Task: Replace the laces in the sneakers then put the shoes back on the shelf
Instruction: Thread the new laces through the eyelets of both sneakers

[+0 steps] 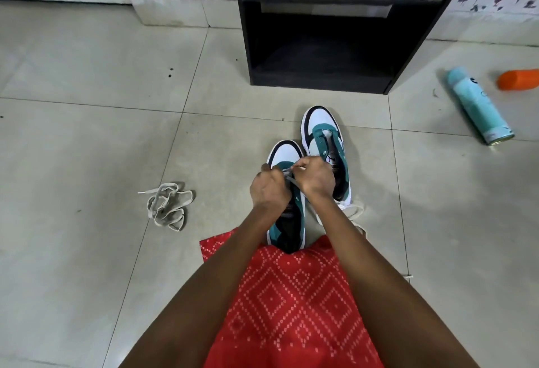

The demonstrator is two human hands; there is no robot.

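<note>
The black wooden shelf (318, 73) stands open beyond two teal, white and black sneakers on the floor, the farther sneaker (320, 122) unlaced. Over the nearer sneaker (287, 150), the left hand (269, 190) and right hand (316, 176) each pinch the flat off-white lace (292, 182) by the toe eyelets. Lacing looks barely begun; next, the ends need crossing upward evenly.

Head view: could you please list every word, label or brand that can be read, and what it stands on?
No text can be read for certain.
Teal spray can: dark print near its cap end, too blurred to read.
Farther sneaker: small tongue label, too small to read.
</note>
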